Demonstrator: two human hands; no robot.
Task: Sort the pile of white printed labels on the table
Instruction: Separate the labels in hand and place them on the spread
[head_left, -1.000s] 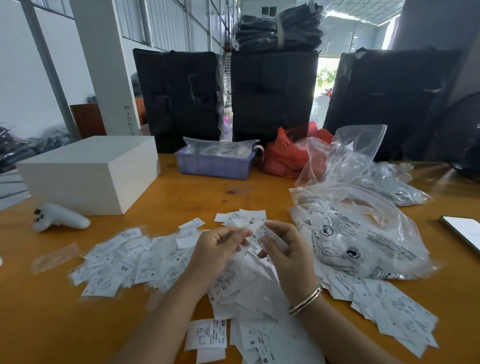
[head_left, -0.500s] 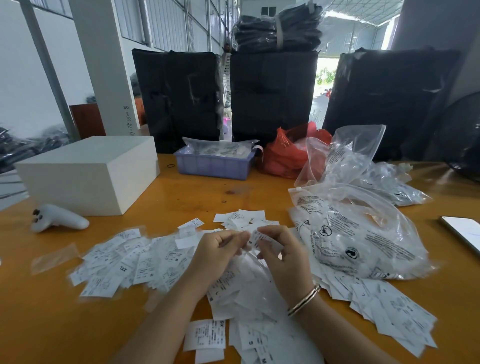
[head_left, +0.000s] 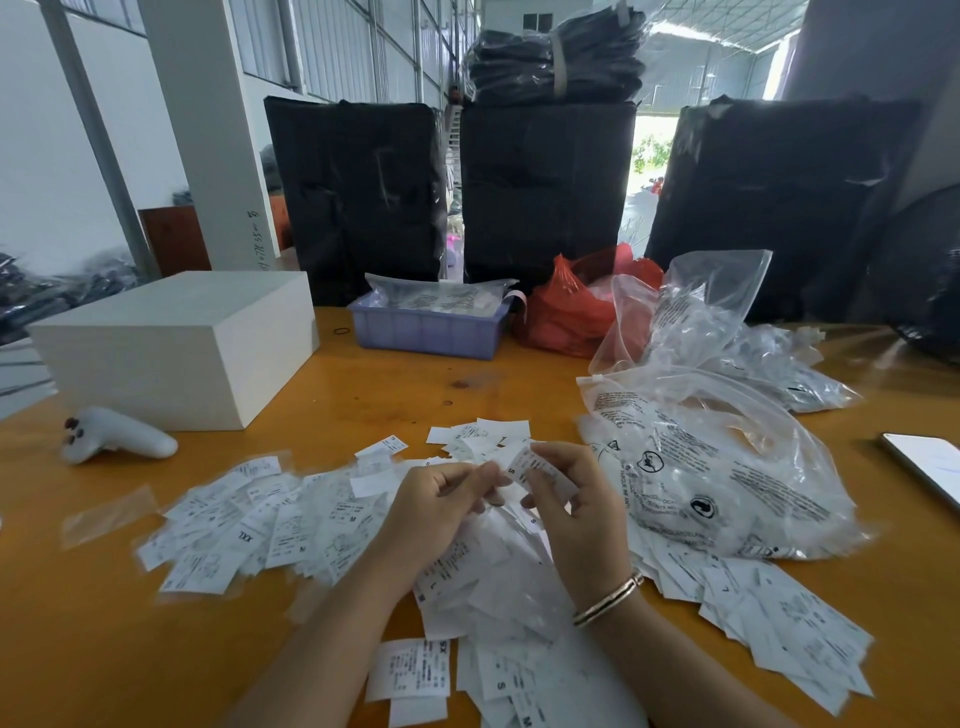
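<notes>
Labels (head_left: 270, 525) are spread all over the middle of our orange table (head_left: 363, 395). Our right hand (head_left: 576, 509) pinches one marked S (head_left: 524, 462), left hand (head_left: 441, 504) curled at its edge. Plastic bags (head_left: 727, 467) crowd the right; bare wood before the white box (head_left: 171, 348).

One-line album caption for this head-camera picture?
Both hands, left and right, pinch one label above the scattered pile.
</notes>
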